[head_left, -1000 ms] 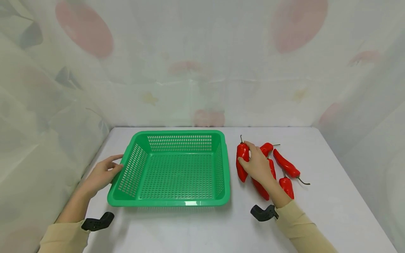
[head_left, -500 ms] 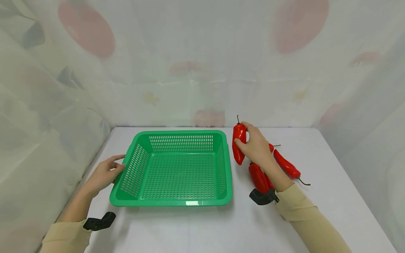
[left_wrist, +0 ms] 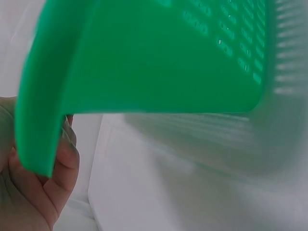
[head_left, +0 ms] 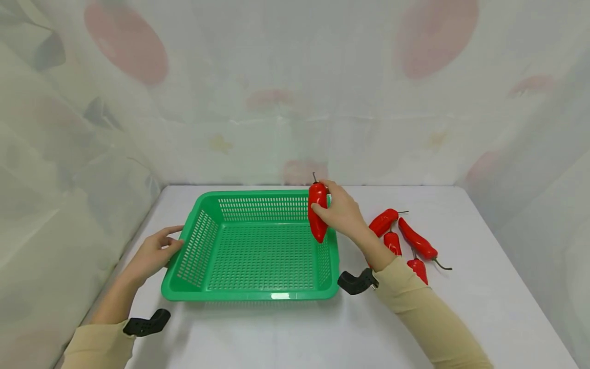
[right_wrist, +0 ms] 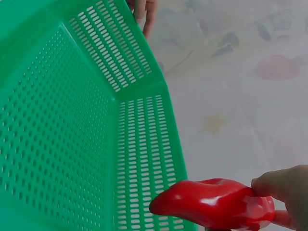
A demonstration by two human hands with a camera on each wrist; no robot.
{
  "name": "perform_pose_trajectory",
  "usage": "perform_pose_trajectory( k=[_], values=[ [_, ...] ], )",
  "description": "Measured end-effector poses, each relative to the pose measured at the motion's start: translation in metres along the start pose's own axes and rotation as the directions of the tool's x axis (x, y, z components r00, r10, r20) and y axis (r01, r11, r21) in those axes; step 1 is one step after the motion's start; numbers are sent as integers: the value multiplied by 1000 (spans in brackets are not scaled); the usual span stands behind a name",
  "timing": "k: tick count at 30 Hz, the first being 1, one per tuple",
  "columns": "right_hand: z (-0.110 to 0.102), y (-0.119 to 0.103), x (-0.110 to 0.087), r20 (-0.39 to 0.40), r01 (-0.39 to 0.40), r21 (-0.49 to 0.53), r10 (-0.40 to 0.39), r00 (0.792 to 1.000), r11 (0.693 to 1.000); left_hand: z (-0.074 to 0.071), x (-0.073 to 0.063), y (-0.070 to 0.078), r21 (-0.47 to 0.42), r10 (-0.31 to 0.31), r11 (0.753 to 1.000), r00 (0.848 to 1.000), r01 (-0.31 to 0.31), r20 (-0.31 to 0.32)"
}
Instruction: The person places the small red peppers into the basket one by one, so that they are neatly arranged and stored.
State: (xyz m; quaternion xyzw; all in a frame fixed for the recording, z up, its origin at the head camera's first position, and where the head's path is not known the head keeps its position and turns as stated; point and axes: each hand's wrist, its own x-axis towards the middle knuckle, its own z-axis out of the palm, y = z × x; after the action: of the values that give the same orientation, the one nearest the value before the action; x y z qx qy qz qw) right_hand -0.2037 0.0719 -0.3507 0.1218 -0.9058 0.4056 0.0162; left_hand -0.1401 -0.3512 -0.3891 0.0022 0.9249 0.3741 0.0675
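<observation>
My right hand (head_left: 343, 211) pinches a red chili pepper (head_left: 317, 211) near its stem end, above the right rim of a green plastic basket (head_left: 249, 295). The pepper hangs upright, tip down and green stem up; in the right wrist view the pepper (right_wrist: 211, 203) lies across the basket wall. At the opposite side, my left hand (head_left: 149, 256) grips the basket's left rim. Its curled fingers (left_wrist: 65, 166) show behind the rim in the left wrist view. The slotted basket holds nothing. Part of the pepper is hidden behind my right fingers.
Several more red peppers lie right of the basket on the white table (head_left: 295, 338), one slanted pepper (head_left: 417, 239) farthest right. My right forearm partly covers some. Patterned cloth (head_left: 276, 138) stands behind and at both sides of the table.
My right hand has lifted the pepper off the table and carried it left to the basket's right rim. The left hand stays at the basket, which has shifted very slightly right.
</observation>
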Motion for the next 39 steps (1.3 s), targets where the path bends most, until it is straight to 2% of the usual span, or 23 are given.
perform_pose_trajectory(
  k=[9, 19, 29, 39],
  values=[
    [35, -14, 12, 96, -59, 129, 47, 994, 990, -1, 1, 1, -24, -18, 1000, 1000, 19, 20],
    [75, -27, 16, 187, -125, 196, 88, 978, 973, -1, 2, 0, -29, -22, 999, 999, 23, 30],
    [103, -40, 14, 303, -244, 325, 144, 942, 914, -2, 1, -1, -58, -27, 998, 999, 30, 44],
    [128, -43, 17, 397, -362, 430, 186, 899, 827, -4, 2, 3, -51, -56, 997, 996, 60, 66]
  ],
)
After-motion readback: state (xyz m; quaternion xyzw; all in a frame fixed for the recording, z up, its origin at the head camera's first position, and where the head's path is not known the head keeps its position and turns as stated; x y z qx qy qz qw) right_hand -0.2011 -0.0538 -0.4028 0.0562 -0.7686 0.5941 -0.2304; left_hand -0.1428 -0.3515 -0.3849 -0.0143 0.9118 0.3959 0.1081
